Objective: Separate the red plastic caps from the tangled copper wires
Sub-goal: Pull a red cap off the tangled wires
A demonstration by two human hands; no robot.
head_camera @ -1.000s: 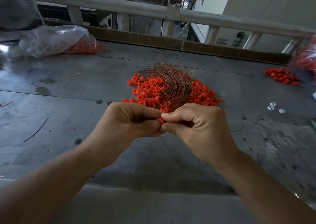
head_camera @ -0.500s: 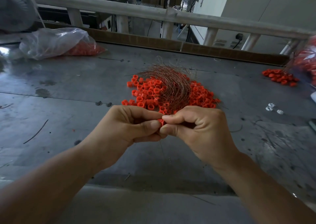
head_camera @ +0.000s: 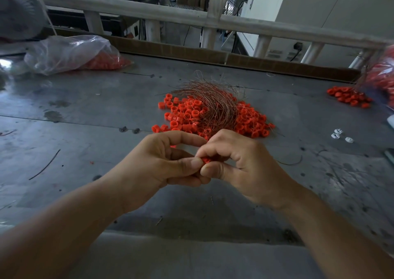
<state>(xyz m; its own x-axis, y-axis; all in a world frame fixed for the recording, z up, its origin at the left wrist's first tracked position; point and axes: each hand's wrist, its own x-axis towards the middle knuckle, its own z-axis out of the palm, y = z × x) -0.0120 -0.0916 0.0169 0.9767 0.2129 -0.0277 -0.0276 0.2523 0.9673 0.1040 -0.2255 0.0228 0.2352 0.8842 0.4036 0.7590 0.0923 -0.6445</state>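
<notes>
Both forearms entered from the near edge and converged at the centre of the view, above the grey table. The left hand lay knuckles-left, its thumb extended toward the right and its index finger arched over the top. The right hand faced it with its fingers curled inward and the back of the hand uppermost. Between the meeting fingertips of the two hands a single red cap was pinched. Only a sliver of it showed, so its axis could not be told.

Just beyond the hands lay the pile of red caps, spread on the table with many open ends turned upward. Over the pile's middle lay the tangled copper wires, their strands curving in one arc from far left round to the near side. The bundle's narrow end pointed at the hands. A smaller heap of caps lay well apart at far right, and a plastic bag of red pieces at far left.
</notes>
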